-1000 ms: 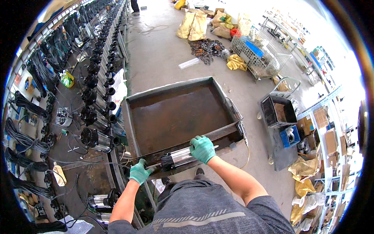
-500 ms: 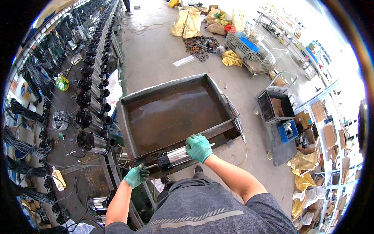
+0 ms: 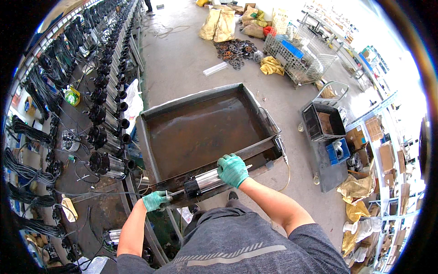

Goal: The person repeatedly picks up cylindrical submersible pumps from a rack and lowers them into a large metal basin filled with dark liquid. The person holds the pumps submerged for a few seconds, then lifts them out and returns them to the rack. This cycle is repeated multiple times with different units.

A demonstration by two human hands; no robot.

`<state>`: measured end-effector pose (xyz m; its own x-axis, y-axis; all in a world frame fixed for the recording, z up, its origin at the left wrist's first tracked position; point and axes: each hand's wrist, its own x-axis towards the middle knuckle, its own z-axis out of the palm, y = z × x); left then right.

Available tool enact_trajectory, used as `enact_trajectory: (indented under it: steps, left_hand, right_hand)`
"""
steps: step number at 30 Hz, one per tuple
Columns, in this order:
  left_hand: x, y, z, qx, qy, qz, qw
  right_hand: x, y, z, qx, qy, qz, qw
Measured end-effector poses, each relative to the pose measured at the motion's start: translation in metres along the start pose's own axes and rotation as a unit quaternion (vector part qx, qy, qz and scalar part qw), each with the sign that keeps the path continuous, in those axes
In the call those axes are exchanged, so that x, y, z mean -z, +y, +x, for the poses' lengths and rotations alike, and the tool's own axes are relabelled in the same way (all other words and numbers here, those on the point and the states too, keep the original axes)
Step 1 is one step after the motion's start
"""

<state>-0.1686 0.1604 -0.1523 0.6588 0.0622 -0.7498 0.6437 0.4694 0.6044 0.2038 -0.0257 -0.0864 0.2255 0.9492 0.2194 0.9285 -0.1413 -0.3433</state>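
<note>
A silver, cylindrical pump motor [image 3: 206,181] with a ribbed black end lies tilted across the near edge of a metal water tank [image 3: 153,112]. My gloved right hand [image 3: 233,171] is wrapped over the cylinder's right part, and a thin pale shaft pokes out beyond it. From the black end a slim grey rod [image 3: 177,193] runs left to my gloved left hand [image 3: 156,201], whose fingers close round its end. A black cable [image 3: 116,192] comes from the bench to that hand. Brown water fills the tank.
Rows of similar motors [image 3: 106,165] and coiled black cables [image 3: 27,171] line the bench at left. A hose [image 3: 287,176] hangs at the tank's right corner. Farther right stand a trolley [image 3: 331,176] with crates and a loaded shelf [image 3: 385,155]. Sacks [image 3: 216,25] and a wire cage [image 3: 296,59] stand beyond.
My left hand has shifted slightly left and turned. The motor has moved a little, its black end slightly higher, while my right hand stays on it.
</note>
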Motion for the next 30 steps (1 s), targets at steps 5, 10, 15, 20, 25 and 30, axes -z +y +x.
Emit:
enact_trajectory:
  steps: [5,10,15,20,25,30]
  left_hand:
    - [-0.014,-0.021,0.01,-0.24,0.153,0.328,0.901]
    - [-0.044,-0.03,0.014,-0.236,0.356,0.562,0.708]
    - [-0.049,-0.003,-0.001,-0.111,0.326,0.513,0.786]
    - [-0.038,0.013,-0.014,0.104,0.154,-0.11,0.976]
    - [-0.043,-0.029,0.005,-0.116,0.208,-0.097,0.966]
    - [-0.037,-0.055,0.028,-0.299,0.31,0.123,0.894]
  right_hand:
    - [-0.003,0.001,0.002,0.007,-0.004,0.003,1.0]
    - [0.001,0.0,0.0,0.001,0.002,0.008,1.0]
    - [0.0,0.004,-0.002,-0.003,0.0,-0.001,1.0]
    - [-0.002,0.004,0.0,0.0,0.004,0.008,1.0]
    - [-0.003,0.002,0.002,0.003,0.0,0.001,1.0]
    - [0.003,-0.002,0.002,-0.002,-0.009,0.001,1.0]
